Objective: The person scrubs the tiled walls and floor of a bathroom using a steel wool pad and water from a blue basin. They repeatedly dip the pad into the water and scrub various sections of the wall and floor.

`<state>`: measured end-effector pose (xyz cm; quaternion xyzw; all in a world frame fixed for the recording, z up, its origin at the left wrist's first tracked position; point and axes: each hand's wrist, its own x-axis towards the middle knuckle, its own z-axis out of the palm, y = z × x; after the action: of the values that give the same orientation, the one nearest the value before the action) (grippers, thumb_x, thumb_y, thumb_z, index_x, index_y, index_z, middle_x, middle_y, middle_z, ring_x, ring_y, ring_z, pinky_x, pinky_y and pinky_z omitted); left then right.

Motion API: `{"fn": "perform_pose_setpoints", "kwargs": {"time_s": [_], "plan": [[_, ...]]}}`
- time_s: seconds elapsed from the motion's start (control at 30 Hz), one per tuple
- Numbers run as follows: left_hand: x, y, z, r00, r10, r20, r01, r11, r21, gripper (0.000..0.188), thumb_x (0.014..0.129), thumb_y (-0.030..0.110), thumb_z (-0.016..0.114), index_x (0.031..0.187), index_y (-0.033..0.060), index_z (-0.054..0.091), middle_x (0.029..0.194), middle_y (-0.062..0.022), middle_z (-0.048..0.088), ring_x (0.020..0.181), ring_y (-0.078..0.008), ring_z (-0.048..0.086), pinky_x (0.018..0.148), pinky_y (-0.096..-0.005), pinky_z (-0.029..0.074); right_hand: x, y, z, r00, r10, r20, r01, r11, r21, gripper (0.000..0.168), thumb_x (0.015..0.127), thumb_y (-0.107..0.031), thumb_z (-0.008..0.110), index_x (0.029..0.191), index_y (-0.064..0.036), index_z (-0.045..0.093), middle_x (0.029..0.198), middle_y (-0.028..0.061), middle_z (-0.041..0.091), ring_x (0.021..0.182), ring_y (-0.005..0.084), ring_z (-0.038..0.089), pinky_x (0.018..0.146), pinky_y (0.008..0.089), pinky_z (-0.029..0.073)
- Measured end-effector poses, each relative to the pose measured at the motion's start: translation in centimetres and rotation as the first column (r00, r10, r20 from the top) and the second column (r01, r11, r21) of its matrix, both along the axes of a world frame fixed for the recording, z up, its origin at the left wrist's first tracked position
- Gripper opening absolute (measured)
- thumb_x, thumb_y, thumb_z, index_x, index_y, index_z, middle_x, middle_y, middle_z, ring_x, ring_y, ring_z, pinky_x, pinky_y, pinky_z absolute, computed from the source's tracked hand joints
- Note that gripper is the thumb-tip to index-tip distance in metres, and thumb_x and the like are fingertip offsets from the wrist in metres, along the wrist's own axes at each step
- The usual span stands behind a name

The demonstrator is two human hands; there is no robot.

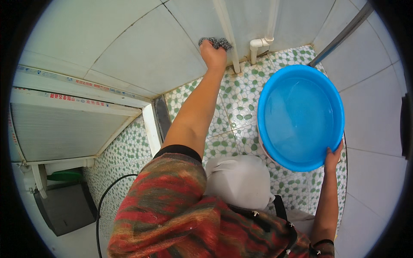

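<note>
With the arm stretched out, my left hand [213,56] holds a grey, fuzzy scrubbing cloth or scourer [222,44] against the pale wall tile, right beside a white vertical pipe [230,35]. At the right, my right hand [333,155] grips the near right rim of a round blue plastic basin [295,119]. Cloudy-looking water seems to lie in the basin. Something pale and mostly hidden is under its left edge. My right fingers are partly hidden by the rim.
A white elbow pipe [258,43] enters the pebble-patterned floor [226,106]. Behind the basin a metal pole [342,34] leans. A door frame [151,129] stands at left, with a black hose [100,206] and a dark bin-like object [66,209] past it.
</note>
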<state>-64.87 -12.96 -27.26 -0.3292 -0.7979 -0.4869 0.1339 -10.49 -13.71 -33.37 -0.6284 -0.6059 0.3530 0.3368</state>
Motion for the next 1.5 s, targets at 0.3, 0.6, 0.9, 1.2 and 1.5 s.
{"fn": "perform_pose_setpoints", "kwargs": {"time_s": [0.3, 0.6, 0.9, 1.2, 1.5], "plan": [[-13.2, -15.7, -2.1, 0.971, 0.228, 0.073, -0.235, 0.964, 0.121, 0.025, 0.062, 0.000, 0.059, 0.085, -0.0010, 0.051, 0.081, -0.0105, 0.055, 0.074, -0.0212, 0.053, 0.069, -0.0310, 0.044, -0.1, 0.3, -1.1, 0.998, -0.020, 0.065, 0.018, 0.999, 0.027, 0.071, 0.072, 0.011, 0.046, 0.136, -0.002, 0.018, 0.135, 0.0206, 0.030, 0.123, 0.0318, 0.033, 0.103, 0.0366, 0.025], [-10.8, -11.2, 0.8, 0.910, 0.415, -0.003, -0.391, 0.860, 0.328, 0.028, 0.061, 0.002, 0.058, 0.087, -0.0021, 0.047, 0.079, -0.0130, 0.053, 0.072, -0.0240, 0.052, 0.069, -0.0337, 0.043, -0.2, 0.1, -1.7, 0.995, -0.062, 0.076, 0.055, 0.995, 0.089, 0.070, 0.072, 0.010, 0.044, 0.136, -0.004, 0.020, 0.133, 0.0209, 0.033, 0.121, 0.0318, 0.036, 0.101, 0.0373, 0.028], [-2.5, 1.0, -8.6, 0.856, 0.147, 0.496, -0.195, 0.980, 0.046, 0.027, 0.057, 0.005, 0.064, 0.080, -0.0020, 0.052, 0.081, -0.0165, 0.059, 0.075, -0.0281, 0.058, 0.070, -0.0338, 0.045, 0.2, 0.0, -0.6, 0.995, -0.003, 0.101, -0.005, 0.997, 0.077, 0.070, 0.072, 0.011, 0.045, 0.136, -0.001, 0.019, 0.135, 0.0213, 0.030, 0.123, 0.0322, 0.034, 0.102, 0.0369, 0.026], [-14.9, -15.6, -6.8, 0.663, 0.211, 0.719, -0.536, 0.803, 0.259, 0.025, 0.062, -0.002, 0.062, 0.084, -0.0015, 0.050, 0.074, -0.0145, 0.058, 0.059, -0.0207, 0.058, 0.050, -0.0323, 0.051, -0.5, -0.1, -0.6, 0.993, -0.090, 0.077, 0.089, 0.996, 0.018, 0.070, 0.073, 0.009, 0.047, 0.136, -0.002, 0.019, 0.135, 0.0211, 0.031, 0.123, 0.0326, 0.034, 0.102, 0.0371, 0.026], [0.6, 2.8, -3.0, 0.437, -0.063, 0.897, -0.492, 0.818, 0.297, 0.029, 0.063, -0.012, 0.064, 0.085, -0.0048, 0.048, 0.091, -0.0195, 0.052, 0.075, -0.0296, 0.056, 0.050, -0.0378, 0.055, 0.5, 0.3, -1.5, 0.997, -0.042, 0.067, 0.039, 0.998, 0.045, 0.070, 0.073, 0.009, 0.047, 0.136, -0.002, 0.019, 0.134, 0.0200, 0.033, 0.122, 0.0311, 0.036, 0.102, 0.0365, 0.027]]}}
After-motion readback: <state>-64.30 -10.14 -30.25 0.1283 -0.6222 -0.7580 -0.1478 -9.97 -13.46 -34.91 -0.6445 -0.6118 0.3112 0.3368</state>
